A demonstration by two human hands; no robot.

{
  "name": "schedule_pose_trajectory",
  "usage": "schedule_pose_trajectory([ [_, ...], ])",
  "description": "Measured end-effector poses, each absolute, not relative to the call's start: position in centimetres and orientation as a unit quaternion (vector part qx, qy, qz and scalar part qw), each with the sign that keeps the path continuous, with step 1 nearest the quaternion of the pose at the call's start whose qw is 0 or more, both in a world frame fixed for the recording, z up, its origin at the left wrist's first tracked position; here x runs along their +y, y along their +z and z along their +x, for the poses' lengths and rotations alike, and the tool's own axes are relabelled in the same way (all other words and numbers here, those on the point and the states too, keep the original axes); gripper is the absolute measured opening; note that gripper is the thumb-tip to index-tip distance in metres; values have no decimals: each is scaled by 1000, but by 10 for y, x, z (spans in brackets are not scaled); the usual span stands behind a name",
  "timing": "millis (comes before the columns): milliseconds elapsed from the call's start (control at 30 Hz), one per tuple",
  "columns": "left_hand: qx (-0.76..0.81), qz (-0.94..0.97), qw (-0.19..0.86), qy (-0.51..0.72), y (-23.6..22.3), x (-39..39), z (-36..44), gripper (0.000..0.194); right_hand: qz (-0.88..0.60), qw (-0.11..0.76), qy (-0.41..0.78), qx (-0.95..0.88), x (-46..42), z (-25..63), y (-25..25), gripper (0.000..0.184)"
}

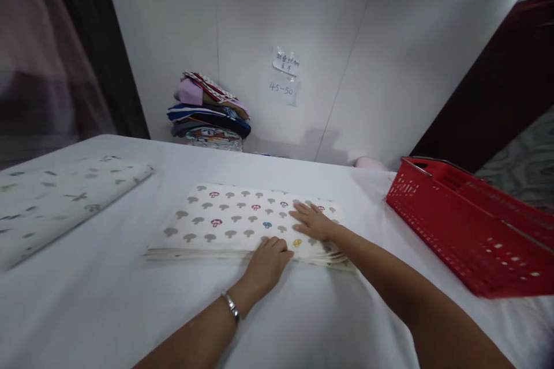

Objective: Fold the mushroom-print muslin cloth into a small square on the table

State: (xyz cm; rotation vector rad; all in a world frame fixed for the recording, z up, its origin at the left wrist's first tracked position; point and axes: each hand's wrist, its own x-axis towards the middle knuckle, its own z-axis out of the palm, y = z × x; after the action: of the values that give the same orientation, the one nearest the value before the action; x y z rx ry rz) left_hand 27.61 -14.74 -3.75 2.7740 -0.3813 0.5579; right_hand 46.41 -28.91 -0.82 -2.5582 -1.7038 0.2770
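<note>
A folded white cloth (236, 213), printed with grey mushrooms and a few red, blue and yellow ones, lies in several layers in front of me. My left hand (268, 259), with a silver bracelet on the wrist, is at the middle of its near edge. The fingers curl over the top layer and the thumb lies along the edge. Flat on the cloth's right part rests my right hand (314, 222), fingers spread. Beneath that forearm, the cloth's near right corner shows loose, slightly uneven layers.
Another folded white cloth (78, 196) with a sparse print lies on the white table (108, 300) at left. A red plastic basket (467, 230) stands at right. Against the back wall is a pile of folded fabrics (210, 112); paper notes (283, 89) hang beside it.
</note>
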Motion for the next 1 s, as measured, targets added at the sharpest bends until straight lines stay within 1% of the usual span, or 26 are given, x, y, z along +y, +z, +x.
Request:
schedule_pose_trajectory([
  [67, -133, 962, 146, 190, -36, -147, 276, 23, -874, 10, 83, -479, -327, 480, -9, 59],
  [100, -133, 962, 148, 189, -35, -147, 276, 23, -895, 11, 78, -438, -344, 488, -10, 57],
  [133, -132, 962, 148, 187, -35, -147, 276, 22, -914, 31, 73, -397, -360, 495, -11, 56],
  [267, -133, 963, 139, 189, -34, -146, 276, 22, -949, 193, 35, -248, -404, 509, -13, 52],
  [300, -135, 962, 138, 193, -34, -146, 276, 23, -948, 223, 22, -225, -412, 507, -13, 52],
  [433, -148, 956, 142, 210, -35, -145, 277, 25, -932, 309, -7, -188, -430, 482, -7, 47],
  [600, -151, 954, 152, 211, -34, -144, 277, 23, -897, 406, -1, -173, -440, 436, -5, 37],
  [700, -151, 952, 166, 208, -34, -144, 277, 22, -885, 439, 19, -155, -442, 417, -8, 32],
  [833, -150, 953, 165, 203, -34, -144, 277, 22, -871, 467, 32, -147, -439, 406, -16, 32],
  [933, -155, 951, 160, 213, -34, -144, 276, 25, -863, 478, 34, -160, -435, 400, -19, 36],
  [1000, -162, 949, 159, 218, -33, -143, 276, 26, -866, 464, 31, -182, -431, 396, -17, 35],
])
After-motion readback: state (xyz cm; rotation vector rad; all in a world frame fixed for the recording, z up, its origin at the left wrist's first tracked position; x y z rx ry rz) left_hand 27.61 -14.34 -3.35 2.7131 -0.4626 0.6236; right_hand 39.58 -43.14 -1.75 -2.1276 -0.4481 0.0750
